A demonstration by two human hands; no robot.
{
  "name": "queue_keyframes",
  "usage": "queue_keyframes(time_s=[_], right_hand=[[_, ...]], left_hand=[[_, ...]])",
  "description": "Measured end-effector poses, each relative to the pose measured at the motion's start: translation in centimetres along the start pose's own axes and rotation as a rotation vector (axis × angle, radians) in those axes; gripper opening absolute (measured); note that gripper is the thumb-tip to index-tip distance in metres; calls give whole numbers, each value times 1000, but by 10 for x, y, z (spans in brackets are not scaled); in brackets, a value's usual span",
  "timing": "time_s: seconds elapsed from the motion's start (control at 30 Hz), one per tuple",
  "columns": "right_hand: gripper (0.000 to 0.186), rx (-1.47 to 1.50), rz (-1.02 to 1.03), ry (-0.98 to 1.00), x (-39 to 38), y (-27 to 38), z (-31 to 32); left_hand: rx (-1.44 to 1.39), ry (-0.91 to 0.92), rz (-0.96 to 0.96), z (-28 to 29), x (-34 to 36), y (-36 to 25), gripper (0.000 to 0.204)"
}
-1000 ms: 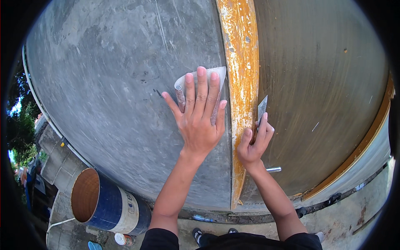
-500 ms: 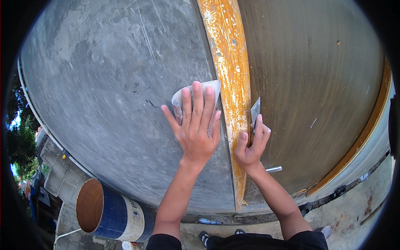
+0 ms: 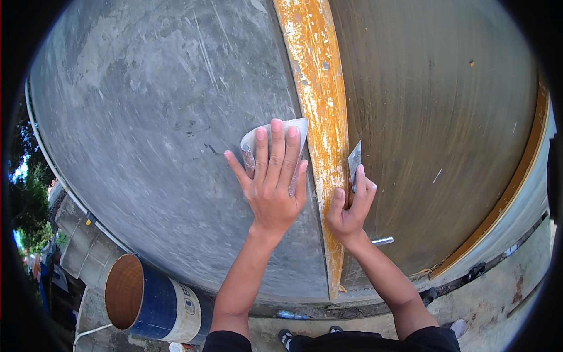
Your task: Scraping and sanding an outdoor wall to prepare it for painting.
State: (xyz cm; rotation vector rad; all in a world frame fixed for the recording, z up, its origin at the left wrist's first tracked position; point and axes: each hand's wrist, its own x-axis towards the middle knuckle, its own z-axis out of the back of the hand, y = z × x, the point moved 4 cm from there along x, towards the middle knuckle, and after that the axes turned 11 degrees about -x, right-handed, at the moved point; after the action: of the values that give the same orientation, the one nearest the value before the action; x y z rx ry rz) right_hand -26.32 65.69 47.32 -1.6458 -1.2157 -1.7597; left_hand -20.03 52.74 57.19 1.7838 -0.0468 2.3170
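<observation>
Barely anything has been shifted since half a second ago: both hands have been kept where they were, only the barrel has slid a bit further into the corner of the view.

Left-hand fingers [image 3: 275,149] are spread flat and pressed on a grey-white sheet [image 3: 296,126], probably sandpaper, though its texture can't really be made out. That sheet is pinned against the grey wall [image 3: 146,117], just beside the frame, with its top edge peeking out above the fingertips. The left hand [image 3: 272,188] is laid palm-down over most of it.

Right-hand fingers [image 3: 360,188] are curled and clamped on a scraper [image 3: 354,158], its metal blade held upright against the inner edge of the orange frame [image 3: 319,100], where paint is flaked off in pale patches. The right hand [image 3: 349,208] is set touching the frame. A brown door [image 3: 440,105] is seen past it, with a metal handle [image 3: 382,240] just below the wrist.

Down left, a blue and white barrel [image 3: 158,302] is lying on its side.
</observation>
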Motion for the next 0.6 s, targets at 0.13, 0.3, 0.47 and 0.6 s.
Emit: queue_keyframes(time_s=[0.13, 0.3, 0.47, 0.6], right_hand=[[56, 2, -5, -4, -1, 1, 1], [56, 7, 22, -6, 2, -2, 4], [56, -5, 0, -11, 3, 0, 4], [56, -1, 21, -14, 2, 2, 1]], left_hand=[[-30, -14, -54, 5, 10, 5, 46], [-41, -2, -96, 12, 34, 0, 47], [-41, -27, -35, 3, 10, 0, 47], [-33, -11, -72, 6, 13, 7, 47]])
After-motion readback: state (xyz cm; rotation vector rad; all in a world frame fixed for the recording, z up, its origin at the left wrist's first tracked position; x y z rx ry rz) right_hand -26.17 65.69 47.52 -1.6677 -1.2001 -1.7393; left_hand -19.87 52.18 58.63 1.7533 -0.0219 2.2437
